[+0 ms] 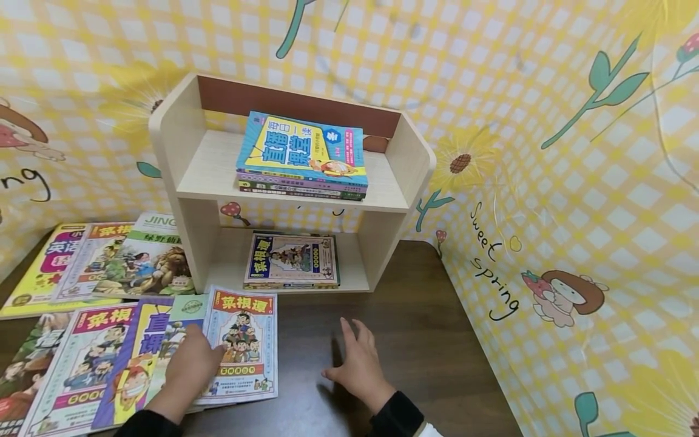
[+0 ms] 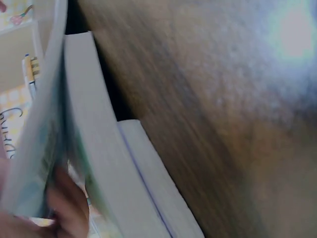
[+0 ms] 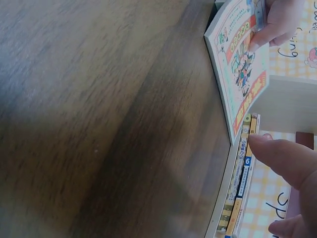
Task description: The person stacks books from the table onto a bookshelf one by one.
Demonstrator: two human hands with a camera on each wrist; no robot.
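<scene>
My left hand (image 1: pixel 190 368) holds a thin paperback book (image 1: pixel 244 340) by its left side, thumb on the cover. The book has a pale blue border, a red title band and cartoon figures. In the left wrist view this book (image 2: pixel 37 129) is tilted up off the thick books (image 2: pixel 101 124) under it, with fingers behind it. To the right, my right hand (image 1: pixel 357 366) hovers over the dark table with fingers spread and nothing in them. The right wrist view shows its thumb (image 3: pixel 277 153) apart from the raised book.
A pale wooden two-tier shelf (image 1: pixel 169 145) stands behind the hands. A book stack topped by a blue book (image 1: pixel 300 149) lies on its upper tier, another stack (image 1: pixel 292 261) on the lower. Overlapping books (image 1: pixel 90 364) cover the left of the table (image 1: pixel 415 328). Yellow checked cloth (image 1: pixel 546 152) hangs around.
</scene>
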